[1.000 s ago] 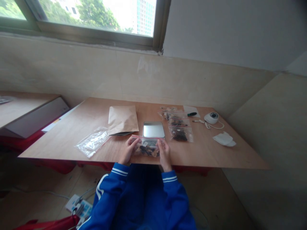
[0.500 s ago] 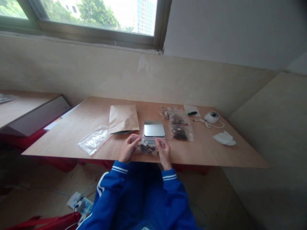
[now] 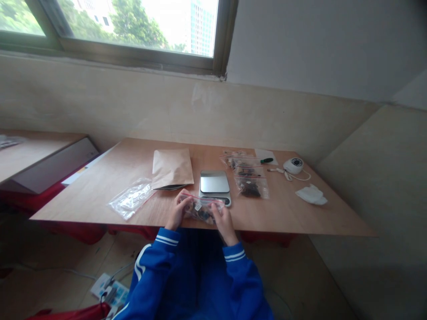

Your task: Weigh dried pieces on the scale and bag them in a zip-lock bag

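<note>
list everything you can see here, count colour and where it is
table: 1, light wood, centre, under the window
zip bag with dark pieces: 1, clear with red seal, near edge, held in both hands
scale: 1, silver top, just behind the held bag
kraft pouch: 1, brown, left of the scale
empty bags: a small pile, clear, left of the pouch
filled zip bags: about 3, clear with red seals, in a row right of the scale
marker: 1, green and black, far right on a white slip
round device with cord: 1, white, far right
tissue: 1, white, right edge
left hand: 1, blue sleeve, grip on bag's left end
right hand: 1, blue sleeve, grip on bag's right end
</note>
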Available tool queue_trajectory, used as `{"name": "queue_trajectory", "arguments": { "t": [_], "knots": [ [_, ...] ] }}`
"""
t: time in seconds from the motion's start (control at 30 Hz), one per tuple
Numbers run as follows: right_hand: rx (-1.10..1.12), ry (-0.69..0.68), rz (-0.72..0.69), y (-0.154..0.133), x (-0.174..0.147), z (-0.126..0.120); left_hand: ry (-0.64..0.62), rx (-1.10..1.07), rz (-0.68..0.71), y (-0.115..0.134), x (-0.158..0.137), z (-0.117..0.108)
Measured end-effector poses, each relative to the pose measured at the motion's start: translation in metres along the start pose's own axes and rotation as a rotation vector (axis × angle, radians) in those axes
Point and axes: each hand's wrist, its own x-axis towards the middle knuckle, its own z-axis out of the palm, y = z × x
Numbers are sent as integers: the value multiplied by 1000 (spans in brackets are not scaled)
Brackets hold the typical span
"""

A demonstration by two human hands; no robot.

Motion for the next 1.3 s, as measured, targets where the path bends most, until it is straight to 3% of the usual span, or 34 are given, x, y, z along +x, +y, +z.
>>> {"name": "queue_trajectory", "arguments": {
  "t": [0.17,0.3,0.5,0.8,1.0,1.3],
  "knots": [
    [-73,-22,8,2,0,-3,-19,-4,6,5,-1,4],
    [-19,-76,26,2,16,-9,-43,-10,-20,6,1,4],
    [-56,-132,-52,2,42,-17,-56,30,-72,9,9,2],
    [57,-17,47,3,40,-15,-133,131,-58,11,13,4],
    [93,1,70,5,37,-16,-59,177,-64,10,8,5],
    [103,-14,120,-3,41,-13,-50,196,-54,11,11,4]
  ]
}}
